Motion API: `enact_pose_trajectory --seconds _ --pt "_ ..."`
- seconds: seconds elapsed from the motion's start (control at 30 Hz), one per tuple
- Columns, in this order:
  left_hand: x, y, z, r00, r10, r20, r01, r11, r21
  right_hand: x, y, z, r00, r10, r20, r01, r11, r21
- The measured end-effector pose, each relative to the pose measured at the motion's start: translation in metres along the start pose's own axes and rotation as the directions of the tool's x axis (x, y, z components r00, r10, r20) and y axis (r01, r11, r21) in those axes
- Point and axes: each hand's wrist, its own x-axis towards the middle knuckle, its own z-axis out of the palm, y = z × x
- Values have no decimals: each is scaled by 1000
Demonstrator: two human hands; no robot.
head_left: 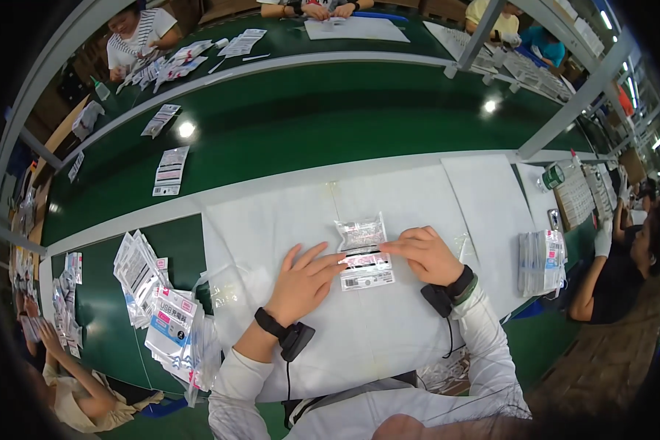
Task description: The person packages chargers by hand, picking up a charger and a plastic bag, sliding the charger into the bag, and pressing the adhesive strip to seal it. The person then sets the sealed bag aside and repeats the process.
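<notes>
A small silvery plastic packet (367, 273) with printed pink and black bands lies in front of me on the white covering of the table. Its upper part is clear and crinkled, and a dark band crosses its middle. My left hand (301, 284) has its thumb and forefinger closed at the packet's left edge, while its other fingers are spread. From the other side, my right hand (424, 257) grips the right edge near the dark band with its fingertips, the remaining fingers slightly bent. Black straps with small boxes circle both wrists.
A heap of flat printed packets (172, 323) sits to my left on green tabletop. At right stands a bundle of packets (541, 264), near a green-labelled bottle (551, 176). Beyond a pale rail, a green surface (308, 110) carries scattered packets. Several people work around.
</notes>
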Motion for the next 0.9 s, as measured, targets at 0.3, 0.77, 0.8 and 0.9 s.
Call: enact_pose_trajectory --seconds 0.3,0.77,0.8,0.9 --pt "2 -1 -7 996 38 83 -44 997 69 -4 -5 -11 995 70 65 -71 997 14" --pt "10 19 1 997 -72 -7 72 997 20 -7 -10 -6 998 -66 23 65 996 59" --pt "10 19 2 997 -71 -7 71 997 21 -7 -11 -5 998 -59 11 58 996 65" --pt "10 14 7 996 -82 -31 83 995 48 -6 -12 0 999 -45 -14 46 996 74"
